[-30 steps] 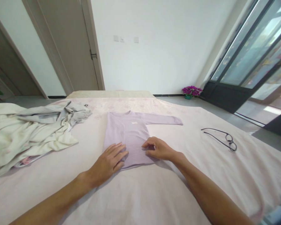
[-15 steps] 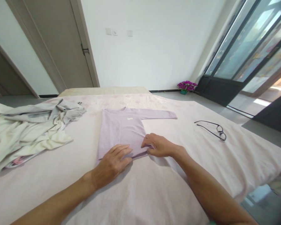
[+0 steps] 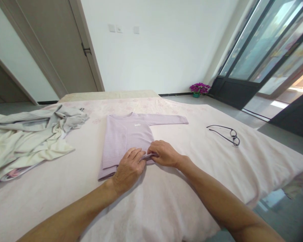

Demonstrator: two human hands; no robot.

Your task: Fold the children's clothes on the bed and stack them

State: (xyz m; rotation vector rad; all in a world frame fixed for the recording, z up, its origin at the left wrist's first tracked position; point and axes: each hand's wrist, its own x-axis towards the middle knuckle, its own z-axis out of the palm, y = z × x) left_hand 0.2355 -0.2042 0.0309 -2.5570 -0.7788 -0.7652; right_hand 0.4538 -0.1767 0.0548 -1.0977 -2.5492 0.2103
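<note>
A lilac ribbed long-sleeved shirt lies on the pink bedsheet, its neckline away from me. One sleeve stretches out to the right; the left side is folded in over the body, and no sleeve shows there. My left hand pinches the bottom hem near its middle, thumb below and fingers on top. Just right of it, my right hand grips the same hem, and a short strip of raised fabric runs between the two hands. The cloth under my fingers is partly hidden.
A heap of cream and grey clothes lies at the left of the bed. Black-framed eyeglasses rest on the sheet to the right. Beyond the bed stand purple flowers in a green pot, near a dark-framed glass door.
My left hand has slid right along the hem and closed on it, near my right hand. The hem between them is now lifted. The view has shifted slightly.
</note>
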